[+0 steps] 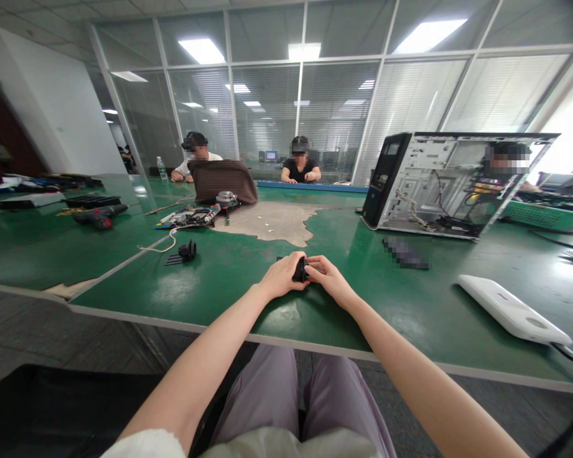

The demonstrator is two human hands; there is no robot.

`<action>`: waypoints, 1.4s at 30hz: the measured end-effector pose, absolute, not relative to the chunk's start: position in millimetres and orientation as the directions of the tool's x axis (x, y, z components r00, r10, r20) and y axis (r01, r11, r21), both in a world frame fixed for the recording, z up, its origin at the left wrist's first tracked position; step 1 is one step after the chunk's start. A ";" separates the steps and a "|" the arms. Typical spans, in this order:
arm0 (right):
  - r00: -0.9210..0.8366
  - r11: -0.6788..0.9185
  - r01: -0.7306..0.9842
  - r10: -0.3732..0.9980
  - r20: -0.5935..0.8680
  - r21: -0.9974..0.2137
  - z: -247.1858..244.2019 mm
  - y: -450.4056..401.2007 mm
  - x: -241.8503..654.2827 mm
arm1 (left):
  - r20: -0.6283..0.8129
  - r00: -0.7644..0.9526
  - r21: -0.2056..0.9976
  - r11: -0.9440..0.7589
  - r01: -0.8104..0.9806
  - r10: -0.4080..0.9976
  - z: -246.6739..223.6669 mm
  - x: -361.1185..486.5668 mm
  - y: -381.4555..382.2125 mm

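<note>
A small black part (300,270) is held between my two hands, just above the green table (219,299) near its front edge. My left hand (282,276) is wrapped round it from the left. From the right, my right hand (328,277) touches the same part with its thumb and fingertips. The part's exact shape is mostly hidden by the fingers. To the left, another black part (187,250) with a round body lies on the table beside some thin dark pieces (174,259).
An open computer case (410,184) stands at the right, with a blurred dark object (405,252) and a white device (513,310) before it. Circuit boards (191,217) and a brown backrest (224,179) are left of centre; a drill (99,216) lies further left. People sit opposite.
</note>
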State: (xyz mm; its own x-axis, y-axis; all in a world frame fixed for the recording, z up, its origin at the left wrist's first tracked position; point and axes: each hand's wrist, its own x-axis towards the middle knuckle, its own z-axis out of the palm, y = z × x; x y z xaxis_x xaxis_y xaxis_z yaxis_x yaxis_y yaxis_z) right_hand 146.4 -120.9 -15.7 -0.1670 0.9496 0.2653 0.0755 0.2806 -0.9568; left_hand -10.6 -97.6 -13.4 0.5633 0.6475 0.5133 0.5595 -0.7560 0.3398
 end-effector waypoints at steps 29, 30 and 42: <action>-0.199 0.306 0.059 0.936 0.289 -0.950 -11.9 -125.8 145.8 | 0.510 0.562 0.340 -0.753 0.564 0.651 -12.1 -10.8 -98.4; -0.191 0.305 0.060 0.938 0.289 -0.950 -12.2 -125.3 145.6 | 0.511 0.563 0.338 -0.754 0.563 0.649 -12.1 -10.7 -98.2; -0.185 0.304 0.068 0.940 0.287 -0.950 -12.7 -123.6 146.2 | 0.514 0.566 0.323 -0.757 0.569 0.645 -12.3 -11.2 -98.9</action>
